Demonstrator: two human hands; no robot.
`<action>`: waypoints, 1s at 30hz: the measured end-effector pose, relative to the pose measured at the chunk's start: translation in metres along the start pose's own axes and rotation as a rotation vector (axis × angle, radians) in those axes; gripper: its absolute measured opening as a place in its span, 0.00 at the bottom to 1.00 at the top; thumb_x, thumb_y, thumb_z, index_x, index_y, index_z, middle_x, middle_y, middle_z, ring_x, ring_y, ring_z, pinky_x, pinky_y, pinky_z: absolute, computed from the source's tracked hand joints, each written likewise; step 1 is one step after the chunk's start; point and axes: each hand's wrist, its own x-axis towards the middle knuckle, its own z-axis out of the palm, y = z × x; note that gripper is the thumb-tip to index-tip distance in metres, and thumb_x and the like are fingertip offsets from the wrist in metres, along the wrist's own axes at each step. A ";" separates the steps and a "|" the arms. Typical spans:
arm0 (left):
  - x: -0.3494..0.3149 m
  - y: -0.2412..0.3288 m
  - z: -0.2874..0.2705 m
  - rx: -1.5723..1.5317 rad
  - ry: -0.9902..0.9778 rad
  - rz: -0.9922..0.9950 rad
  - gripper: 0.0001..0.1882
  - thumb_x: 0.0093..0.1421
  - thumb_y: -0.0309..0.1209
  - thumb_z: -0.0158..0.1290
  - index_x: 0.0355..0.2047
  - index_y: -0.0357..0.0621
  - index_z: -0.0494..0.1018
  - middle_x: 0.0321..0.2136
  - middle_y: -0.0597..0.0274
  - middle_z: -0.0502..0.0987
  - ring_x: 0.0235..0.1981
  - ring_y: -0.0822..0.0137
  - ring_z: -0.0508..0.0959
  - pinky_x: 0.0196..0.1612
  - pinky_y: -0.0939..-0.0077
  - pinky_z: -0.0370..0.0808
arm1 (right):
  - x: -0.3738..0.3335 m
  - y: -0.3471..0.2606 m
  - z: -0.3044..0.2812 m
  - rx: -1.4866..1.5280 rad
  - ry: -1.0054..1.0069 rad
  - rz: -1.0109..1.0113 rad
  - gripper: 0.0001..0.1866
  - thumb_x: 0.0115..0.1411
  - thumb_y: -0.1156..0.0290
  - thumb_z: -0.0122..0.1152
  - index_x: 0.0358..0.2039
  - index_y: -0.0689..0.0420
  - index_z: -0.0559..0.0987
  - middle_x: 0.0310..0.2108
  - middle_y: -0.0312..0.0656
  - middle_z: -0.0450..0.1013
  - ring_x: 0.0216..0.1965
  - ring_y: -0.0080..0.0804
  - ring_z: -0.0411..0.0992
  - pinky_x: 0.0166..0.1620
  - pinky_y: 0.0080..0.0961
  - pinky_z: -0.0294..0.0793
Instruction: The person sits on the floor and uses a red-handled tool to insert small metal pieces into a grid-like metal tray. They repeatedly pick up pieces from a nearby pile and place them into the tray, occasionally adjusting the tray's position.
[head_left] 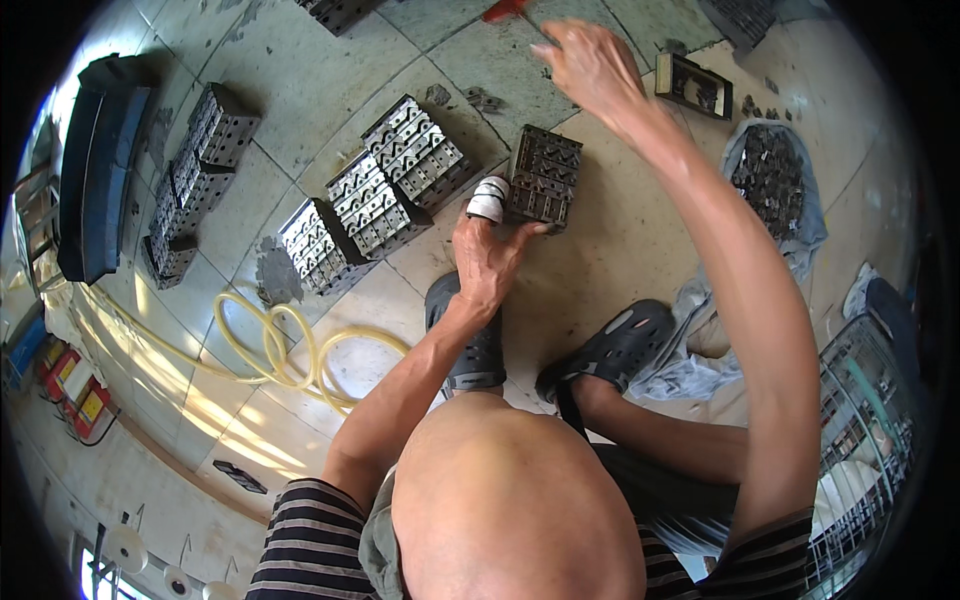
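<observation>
My left hand (pixel 485 255) grips a dark, grooved metal block (pixel 545 178) standing on the floor. Its thumb lies along the block's near edge, and a finger wrapped in white tape (pixel 488 200) presses the left side. Farther off and to the right, my right hand (pixel 592 65) is raised over the floor with its fingers curled. Whatever those fingers may hold is hidden. Left of the block stand several shiny metal blocks (pixel 375 205) of similar shape, set in a slanting row.
Another row of metal blocks (pixel 200 180) stands farther left. A yellow hose (pixel 275 345) coils on the tiles. At right are an open box (pixel 694 86), a cloth (pixel 735 165) heaped with small dark metal pieces (pixel 768 180), and a wire basket (pixel 860 450). My dark clogs (pixel 620 345) flank the near floor.
</observation>
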 end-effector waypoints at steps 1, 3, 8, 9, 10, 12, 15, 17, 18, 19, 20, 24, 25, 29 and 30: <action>0.000 0.001 0.002 0.036 -0.005 -0.008 0.32 0.46 0.34 0.77 0.48 0.36 0.77 0.37 0.45 0.83 0.39 0.42 0.82 0.43 0.57 0.78 | 0.014 0.004 0.011 -0.063 0.042 -0.001 0.17 0.68 0.70 0.63 0.54 0.61 0.76 0.41 0.51 0.80 0.37 0.44 0.82 0.42 0.35 0.84; -0.003 0.006 0.005 0.000 0.008 0.001 0.32 0.46 0.35 0.77 0.48 0.36 0.76 0.36 0.45 0.82 0.39 0.41 0.82 0.43 0.55 0.78 | 0.032 0.008 0.034 -0.108 0.056 0.021 0.24 0.65 0.74 0.62 0.60 0.61 0.72 0.48 0.55 0.76 0.45 0.48 0.79 0.49 0.39 0.80; 0.001 0.023 0.004 -0.080 0.108 0.038 0.29 0.49 0.37 0.76 0.45 0.36 0.76 0.35 0.41 0.81 0.37 0.38 0.79 0.42 0.52 0.77 | 0.051 0.004 0.052 0.047 -0.165 0.132 0.44 0.54 0.82 0.57 0.72 0.69 0.56 0.57 0.66 0.73 0.57 0.66 0.73 0.59 0.53 0.75; 0.007 0.026 0.005 -0.034 0.083 -0.014 0.30 0.49 0.39 0.76 0.46 0.35 0.76 0.35 0.43 0.81 0.36 0.43 0.79 0.42 0.55 0.77 | 0.049 0.002 0.045 0.082 -0.116 0.167 0.43 0.53 0.81 0.59 0.71 0.68 0.58 0.53 0.64 0.74 0.53 0.64 0.74 0.56 0.51 0.76; 0.017 0.029 0.006 0.011 0.061 -0.062 0.30 0.50 0.40 0.76 0.46 0.35 0.76 0.34 0.45 0.81 0.34 0.48 0.79 0.42 0.58 0.77 | 0.047 -0.001 0.035 0.114 -0.062 0.200 0.43 0.52 0.80 0.60 0.70 0.67 0.60 0.49 0.62 0.76 0.50 0.62 0.76 0.53 0.50 0.78; 0.039 0.034 0.008 0.152 -0.012 -0.105 0.28 0.54 0.43 0.72 0.45 0.35 0.76 0.32 0.45 0.80 0.32 0.46 0.81 0.39 0.55 0.78 | 0.041 -0.007 0.009 0.267 -0.023 0.249 0.41 0.50 0.78 0.63 0.67 0.63 0.64 0.43 0.58 0.77 0.43 0.56 0.78 0.47 0.45 0.80; 0.060 0.044 0.014 0.298 0.039 0.023 0.25 0.55 0.41 0.70 0.42 0.35 0.76 0.33 0.41 0.80 0.35 0.38 0.82 0.37 0.48 0.78 | 0.009 -0.003 -0.037 0.579 -0.012 0.261 0.36 0.49 0.76 0.66 0.62 0.57 0.68 0.37 0.49 0.75 0.35 0.45 0.77 0.41 0.38 0.80; 0.071 0.047 0.014 0.354 -0.030 0.001 0.23 0.55 0.41 0.68 0.41 0.35 0.77 0.35 0.39 0.81 0.37 0.35 0.83 0.37 0.44 0.78 | -0.015 -0.006 -0.052 0.740 0.082 0.229 0.33 0.50 0.76 0.66 0.59 0.53 0.69 0.34 0.42 0.72 0.30 0.39 0.74 0.37 0.34 0.79; 0.076 0.049 0.016 0.370 -0.032 -0.015 0.23 0.55 0.42 0.68 0.40 0.36 0.77 0.35 0.39 0.81 0.37 0.35 0.83 0.37 0.43 0.78 | -0.027 -0.007 -0.057 0.763 0.087 0.239 0.33 0.51 0.76 0.66 0.59 0.53 0.69 0.34 0.42 0.73 0.31 0.39 0.75 0.38 0.35 0.79; 0.081 0.049 0.019 0.384 -0.032 -0.028 0.22 0.55 0.42 0.68 0.40 0.36 0.77 0.35 0.39 0.81 0.36 0.35 0.83 0.37 0.43 0.78 | -0.038 -0.009 -0.060 0.783 0.094 0.247 0.33 0.52 0.77 0.65 0.60 0.53 0.69 0.35 0.41 0.74 0.31 0.39 0.76 0.38 0.37 0.80; 0.086 0.048 0.020 0.407 -0.041 -0.028 0.21 0.56 0.41 0.67 0.39 0.36 0.77 0.36 0.38 0.82 0.37 0.35 0.83 0.38 0.42 0.78 | -0.046 -0.010 -0.062 0.802 0.102 0.252 0.33 0.53 0.77 0.64 0.61 0.54 0.69 0.36 0.40 0.75 0.32 0.39 0.76 0.39 0.39 0.80; 0.089 0.041 0.020 0.391 -0.051 0.008 0.15 0.60 0.36 0.61 0.38 0.36 0.77 0.36 0.37 0.82 0.37 0.34 0.83 0.39 0.42 0.78 | -0.063 -0.025 -0.058 0.884 0.065 0.211 0.27 0.63 0.81 0.66 0.60 0.54 0.68 0.38 0.37 0.76 0.40 0.23 0.81 0.44 0.23 0.84; 0.087 0.039 0.018 0.355 -0.035 0.049 0.10 0.61 0.31 0.59 0.39 0.36 0.77 0.37 0.37 0.82 0.38 0.34 0.82 0.39 0.42 0.78 | -0.066 -0.029 -0.057 0.732 0.028 0.218 0.26 0.63 0.80 0.66 0.60 0.54 0.69 0.38 0.37 0.76 0.40 0.24 0.81 0.45 0.23 0.84; 0.052 0.029 -0.010 0.251 -0.085 0.131 0.14 0.61 0.27 0.61 0.46 0.34 0.77 0.39 0.39 0.82 0.40 0.36 0.82 0.41 0.47 0.79 | -0.066 -0.037 -0.050 0.729 0.006 0.131 0.24 0.59 0.81 0.64 0.55 0.52 0.69 0.33 0.40 0.76 0.35 0.28 0.82 0.44 0.29 0.84; 0.041 0.028 -0.017 0.225 -0.071 0.173 0.16 0.60 0.26 0.62 0.47 0.33 0.77 0.40 0.39 0.82 0.40 0.36 0.82 0.41 0.48 0.79 | -0.065 -0.037 -0.049 0.729 -0.013 0.116 0.24 0.60 0.81 0.64 0.55 0.52 0.69 0.33 0.40 0.76 0.35 0.28 0.82 0.44 0.29 0.83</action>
